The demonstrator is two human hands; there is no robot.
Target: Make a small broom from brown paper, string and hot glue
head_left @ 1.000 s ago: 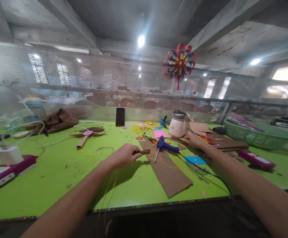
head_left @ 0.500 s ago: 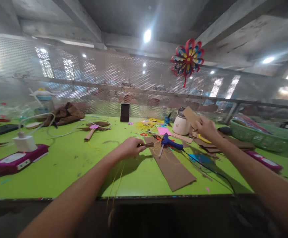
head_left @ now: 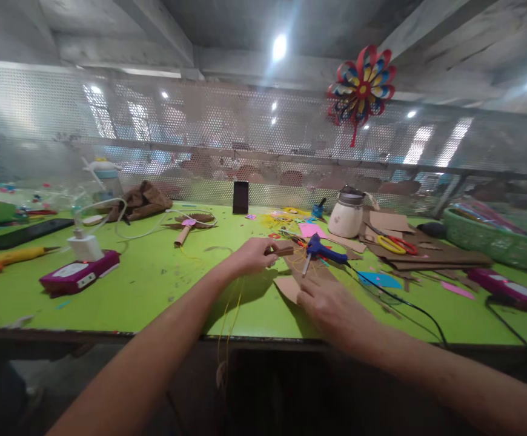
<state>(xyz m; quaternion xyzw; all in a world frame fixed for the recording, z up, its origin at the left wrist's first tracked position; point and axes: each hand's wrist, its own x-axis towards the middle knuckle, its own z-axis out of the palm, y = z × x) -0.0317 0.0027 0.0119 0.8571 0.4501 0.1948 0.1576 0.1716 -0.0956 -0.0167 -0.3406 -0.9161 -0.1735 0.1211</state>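
Observation:
My left hand [head_left: 255, 255] is closed on a small brown cardboard piece [head_left: 284, 250] that sticks out to the right of its fingers. Yellow strings [head_left: 232, 312] hang below this hand past the table edge; where they are fixed is hidden. My right hand [head_left: 324, 303] pinches a tan cardboard piece [head_left: 287, 289] low over the green table. Just beyond that hand a blue glue gun [head_left: 324, 249] lies on its side, with its clear glue stick [head_left: 306, 265] pointing toward me. Beneath it is a longer brown cardboard strip [head_left: 322, 272], partly covered by my right hand.
Yellow and red-handled scissors [head_left: 395, 244] rest on stacked cardboard [head_left: 436, 257] at right. Behind stand a white jar [head_left: 346, 217] and a phone [head_left: 240, 198]. A green basket [head_left: 490, 236] is far right; a purple power strip [head_left: 79, 274] with a charger is left. The glue gun's black cord [head_left: 409, 301] trails rightward.
My right hand has come down and left from beside the jar, bringing the tan cardboard piece near my left hand. The view has shifted slightly; my left hand keeps its cardboard piece.

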